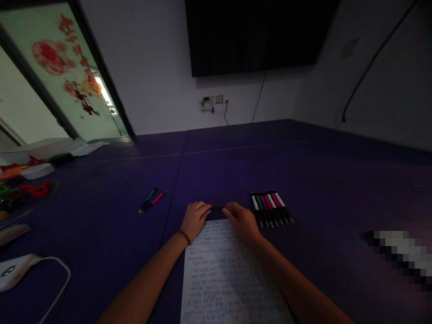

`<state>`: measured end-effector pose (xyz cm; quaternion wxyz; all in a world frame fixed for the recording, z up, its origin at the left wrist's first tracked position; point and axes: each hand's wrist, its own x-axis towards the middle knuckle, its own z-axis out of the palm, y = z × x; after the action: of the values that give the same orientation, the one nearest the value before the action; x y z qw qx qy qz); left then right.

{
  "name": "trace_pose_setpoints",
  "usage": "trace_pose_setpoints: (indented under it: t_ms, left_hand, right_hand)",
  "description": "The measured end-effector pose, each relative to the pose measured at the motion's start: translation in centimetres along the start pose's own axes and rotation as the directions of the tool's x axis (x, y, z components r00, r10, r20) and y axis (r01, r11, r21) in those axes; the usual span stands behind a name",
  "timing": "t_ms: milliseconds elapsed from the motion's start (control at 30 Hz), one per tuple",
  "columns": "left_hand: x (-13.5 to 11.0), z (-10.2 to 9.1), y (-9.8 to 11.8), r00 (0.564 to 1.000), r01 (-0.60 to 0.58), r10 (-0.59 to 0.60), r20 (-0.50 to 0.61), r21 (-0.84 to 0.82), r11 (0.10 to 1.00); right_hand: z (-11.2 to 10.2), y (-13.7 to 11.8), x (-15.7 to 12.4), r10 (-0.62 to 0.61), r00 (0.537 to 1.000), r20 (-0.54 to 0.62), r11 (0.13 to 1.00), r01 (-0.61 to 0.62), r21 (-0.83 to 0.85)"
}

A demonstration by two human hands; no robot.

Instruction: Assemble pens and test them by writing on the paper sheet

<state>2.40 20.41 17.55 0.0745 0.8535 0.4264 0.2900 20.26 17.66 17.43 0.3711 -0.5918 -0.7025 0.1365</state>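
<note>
Between my two hands lies a dark pen, pinched near its blue end by my left hand and near its other end by my right hand. Both hands are closed at the top edge of a handwritten sheet of paper. To the right of my right hand, several pens with white, green, purple and pink barrels lie side by side in a row. Left of my left hand rest a green pen and a pink pen, their lower ends close together.
The purple table reaches the wall, where a dark screen hangs above sockets. At the left are a white device with a cable, red scissors and a white tape roll. A pixelated object lies right.
</note>
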Motion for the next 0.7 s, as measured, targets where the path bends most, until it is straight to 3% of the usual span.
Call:
trace_pose_setpoints:
  t_ms: [400,500,700]
  left_hand:
    - [0.00,-0.38,0.46,0.999,-0.028,0.026,0.045,0.038,0.999]
    - [-0.02,-0.52,0.58,0.996,-0.072,0.069,0.062,0.042,0.997]
    - [-0.02,-0.64,0.63,0.997,-0.065,0.062,0.047,0.050,0.997]
  right_hand:
    - [0.00,-0.09,0.07,-0.178,0.984,-0.005,0.970,0.174,-0.171]
    - [-0.10,-0.21,0.06,-0.160,0.987,0.015,0.964,0.159,-0.214]
    - [-0.25,-0.15,0.16,-0.200,0.978,-0.061,0.962,0.184,-0.200]
